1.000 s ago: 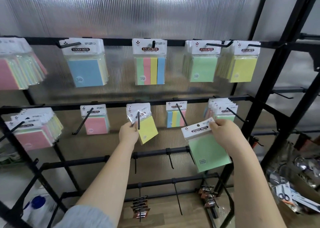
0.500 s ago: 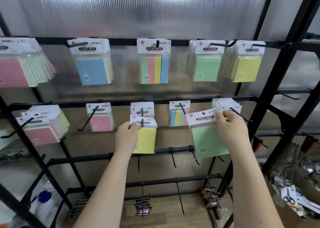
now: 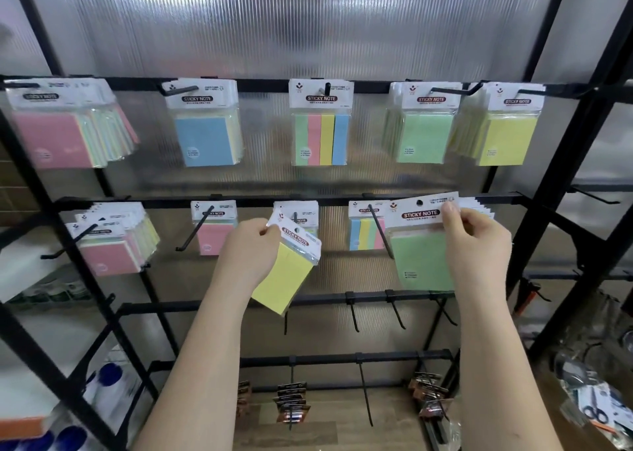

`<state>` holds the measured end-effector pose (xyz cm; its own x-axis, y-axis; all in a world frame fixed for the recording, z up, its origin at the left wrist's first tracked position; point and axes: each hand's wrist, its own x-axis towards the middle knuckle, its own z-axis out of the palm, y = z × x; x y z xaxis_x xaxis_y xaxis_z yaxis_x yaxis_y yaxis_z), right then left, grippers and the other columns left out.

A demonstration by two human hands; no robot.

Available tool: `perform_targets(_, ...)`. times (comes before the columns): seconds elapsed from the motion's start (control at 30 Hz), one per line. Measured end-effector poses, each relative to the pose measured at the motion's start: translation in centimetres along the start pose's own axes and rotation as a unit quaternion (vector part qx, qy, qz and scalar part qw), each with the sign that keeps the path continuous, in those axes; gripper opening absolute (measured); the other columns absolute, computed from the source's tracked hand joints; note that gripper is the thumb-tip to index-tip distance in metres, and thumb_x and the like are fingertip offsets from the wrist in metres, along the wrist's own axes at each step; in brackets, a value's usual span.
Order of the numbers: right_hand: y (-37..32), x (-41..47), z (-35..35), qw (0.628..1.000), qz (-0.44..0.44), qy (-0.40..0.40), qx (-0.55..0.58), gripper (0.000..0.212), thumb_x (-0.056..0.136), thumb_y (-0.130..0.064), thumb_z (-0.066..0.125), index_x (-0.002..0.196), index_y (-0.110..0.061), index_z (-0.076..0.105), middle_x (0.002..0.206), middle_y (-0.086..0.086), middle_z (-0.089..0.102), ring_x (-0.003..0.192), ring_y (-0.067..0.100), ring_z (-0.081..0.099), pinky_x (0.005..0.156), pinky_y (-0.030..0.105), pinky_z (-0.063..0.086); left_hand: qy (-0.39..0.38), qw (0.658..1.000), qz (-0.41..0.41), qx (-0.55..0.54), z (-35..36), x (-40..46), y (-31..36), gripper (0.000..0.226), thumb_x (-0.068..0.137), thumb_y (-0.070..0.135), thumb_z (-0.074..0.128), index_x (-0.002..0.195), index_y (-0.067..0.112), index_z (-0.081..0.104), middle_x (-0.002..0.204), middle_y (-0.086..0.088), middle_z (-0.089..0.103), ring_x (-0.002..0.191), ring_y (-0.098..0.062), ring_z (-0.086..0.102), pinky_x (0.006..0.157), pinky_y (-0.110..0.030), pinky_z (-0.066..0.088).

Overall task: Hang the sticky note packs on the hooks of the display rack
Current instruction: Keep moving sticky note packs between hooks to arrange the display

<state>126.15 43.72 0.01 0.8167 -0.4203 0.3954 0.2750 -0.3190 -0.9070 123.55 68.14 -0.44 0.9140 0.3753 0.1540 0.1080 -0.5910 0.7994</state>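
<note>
My left hand [image 3: 251, 252] pinches the white header of a yellow sticky note pack [image 3: 286, 272], which hangs tilted in front of the middle hook [image 3: 295, 217] of the second rail; whether it sits on the hook I cannot tell. A pack hangs behind it on that hook. My right hand [image 3: 474, 241] pinches the header of a green sticky note pack [image 3: 423, 262], held up just right of a long hook [image 3: 380, 231] that carries a striped pack [image 3: 364, 233]. A thick bunch of packs hangs behind my right hand.
The black display rack [image 3: 561, 173] has a top rail with pink, blue, striped, green and yellow packs. The second rail also holds a pink bunch [image 3: 109, 241] and a pink pack [image 3: 214, 233]. Bare hooks [image 3: 354, 313] line the third rail. Scissors packs [image 3: 596, 413] lie lower right.
The yellow pack has swung from hanging straight to tilted, pulled lower left by my left hand. My right hand has lifted the green pack up to the second rail's height.
</note>
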Motion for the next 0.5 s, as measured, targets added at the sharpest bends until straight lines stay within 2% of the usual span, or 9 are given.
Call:
perform_targets(0.1, -0.2, 0.3, -0.5, 1.000, 0.009, 0.002, 0.025, 0.036, 0.093, -0.031, 0.057, 0.073, -0.001, 0.060, 0.065, 0.003, 0.047, 0.064, 0.014, 0.037, 0.057, 0.028, 0.029, 0.017, 1.000, 0.009, -0.005, 0.0, -0.2, 0.9, 0.035, 0.097, 0.021, 0.039, 0.064, 0.012, 0.033, 0.059, -0.002, 0.036, 0.053, -0.016, 0.033, 0.053, -0.027, 0.025)
perform_targets(0.2, -1.2, 1.0, -1.0, 0.998, 0.015, 0.008, 0.062, 0.030, 0.090, -0.033, 0.061, 0.070, -0.010, 0.063, 0.065, -0.002, 0.055, 0.062, 0.012, 0.045, 0.059, 0.026, 0.035, 0.024, 1.000, 0.005, -0.005, 0.2, -0.3, 1.5, 0.033, 0.097, 0.023, 0.038, 0.066, 0.011, 0.036, 0.060, -0.003, 0.042, 0.053, -0.016, 0.035, 0.052, -0.027, 0.025)
perform_targets(0.27, -2.3, 1.9, -1.2, 0.995, 0.012, 0.016, 0.093, 0.023, 0.088, -0.033, 0.064, 0.069, -0.020, 0.063, 0.064, -0.007, 0.058, 0.059, 0.007, 0.048, 0.056, 0.022, 0.039, 0.027, 1.000, 0.010, -0.003, 0.5, -0.4, 1.9, 0.033, 0.097, 0.023, 0.038, 0.067, 0.011, 0.038, 0.062, -0.004, 0.043, 0.055, -0.017, 0.037, 0.052, -0.027, 0.026)
perform_targets(0.4, -4.2, 4.3, -1.0, 0.991, 0.001, 0.026, 0.132, 0.018, 0.086, -0.034, 0.067, 0.077, -0.019, 0.065, 0.065, -0.009, 0.057, 0.059, 0.006, 0.049, 0.056, 0.019, 0.040, 0.037, 0.999, 0.019, -0.002, 1.0, -0.5, 3.0, 0.032, 0.097, 0.022, 0.037, 0.068, 0.010, 0.038, 0.063, -0.006, 0.045, 0.055, -0.017, 0.037, 0.051, -0.027, 0.025)
perform_targets(0.5, -5.2, 6.2, -0.8, 0.988, -0.006, 0.030, 0.149, 0.017, 0.086, -0.034, 0.067, 0.075, -0.021, 0.064, 0.064, -0.009, 0.055, 0.061, 0.007, 0.047, 0.059, 0.020, 0.039, 0.049, 0.999, 0.022, 0.000, 1.3, -0.6, 3.8, 0.030, 0.097, 0.024, 0.037, 0.070, 0.010, 0.038, 0.067, -0.009, 0.047, 0.055, -0.017, 0.035, 0.052, -0.028, 0.025)
